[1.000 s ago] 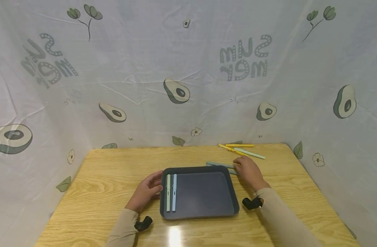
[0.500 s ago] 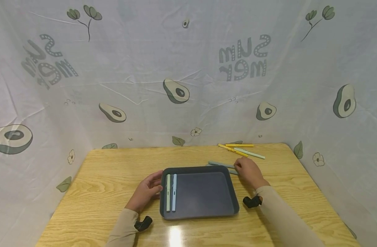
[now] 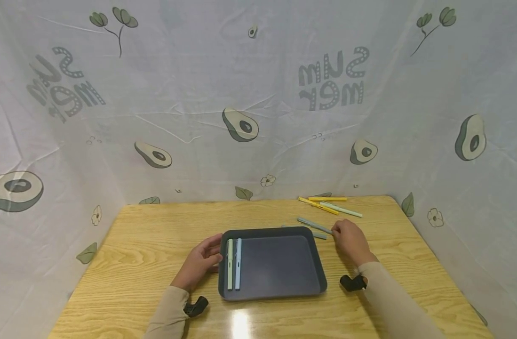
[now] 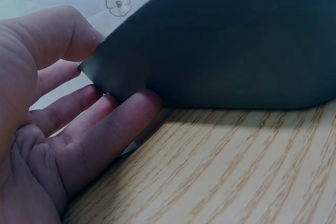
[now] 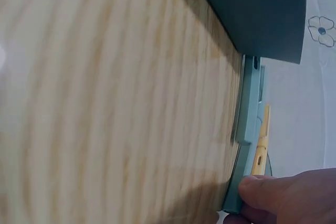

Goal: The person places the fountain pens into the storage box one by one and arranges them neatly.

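My left hand rests at the left side of a dark shallow tray. In the left wrist view its thumb lies at the rim and loosely bent fingers touch the outer wall. A green pen and a light blue pen lie side by side along the tray's left end, inside. Beyond the right corner, my right hand pinches the right end of a blue-grey pen. A second blue-grey pen lies just below it, partly hidden behind the tray's rim.
Two yellow pens and a pale green pen lie together near the table's back right edge. A wooden table carries everything. Printed white cloth hangs behind and at both sides.
My right hand has moved a little to the right with the blue-grey pen, which has shifted right and turned, away from the second one. The left hand and tray stay put.
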`<action>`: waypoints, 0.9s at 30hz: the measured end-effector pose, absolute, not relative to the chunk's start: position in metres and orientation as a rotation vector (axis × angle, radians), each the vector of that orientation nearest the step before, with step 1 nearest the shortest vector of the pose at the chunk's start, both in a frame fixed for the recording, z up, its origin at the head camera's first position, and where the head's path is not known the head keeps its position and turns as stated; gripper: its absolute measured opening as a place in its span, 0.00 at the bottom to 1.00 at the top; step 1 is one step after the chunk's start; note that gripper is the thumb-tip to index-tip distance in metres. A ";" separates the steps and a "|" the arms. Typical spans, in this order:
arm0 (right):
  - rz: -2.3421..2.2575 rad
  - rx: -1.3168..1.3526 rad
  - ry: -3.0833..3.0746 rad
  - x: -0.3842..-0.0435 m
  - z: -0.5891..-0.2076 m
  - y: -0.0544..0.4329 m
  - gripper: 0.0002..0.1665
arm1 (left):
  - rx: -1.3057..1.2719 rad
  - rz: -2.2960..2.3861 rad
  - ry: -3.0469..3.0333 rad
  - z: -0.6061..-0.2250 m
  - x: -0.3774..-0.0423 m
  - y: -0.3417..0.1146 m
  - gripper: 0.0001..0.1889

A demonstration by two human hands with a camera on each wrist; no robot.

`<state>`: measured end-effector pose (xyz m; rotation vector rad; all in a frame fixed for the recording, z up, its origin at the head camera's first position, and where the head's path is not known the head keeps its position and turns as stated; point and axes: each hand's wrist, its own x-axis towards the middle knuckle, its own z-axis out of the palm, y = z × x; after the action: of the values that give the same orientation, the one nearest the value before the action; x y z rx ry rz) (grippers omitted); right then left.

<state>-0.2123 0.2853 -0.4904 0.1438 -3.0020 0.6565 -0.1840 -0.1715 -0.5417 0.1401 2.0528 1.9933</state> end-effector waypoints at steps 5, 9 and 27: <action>0.667 0.112 -2.985 -0.203 -0.491 0.293 0.06 | 0.156 2.002 2.036 -0.544 -0.184 -0.172 0.34; 0.667 0.082 -2.989 -0.197 -0.493 0.298 0.05 | 0.182 2.004 2.029 -0.545 -0.185 -0.172 0.34; 0.614 0.088 -2.978 -0.163 -0.493 0.313 0.05 | 0.147 2.003 2.039 -0.541 -0.183 -0.170 0.33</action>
<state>-0.1627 0.3134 -0.4932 0.0881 -2.9775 0.6137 -0.1835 -0.1702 -0.5409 0.1472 2.0394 2.0028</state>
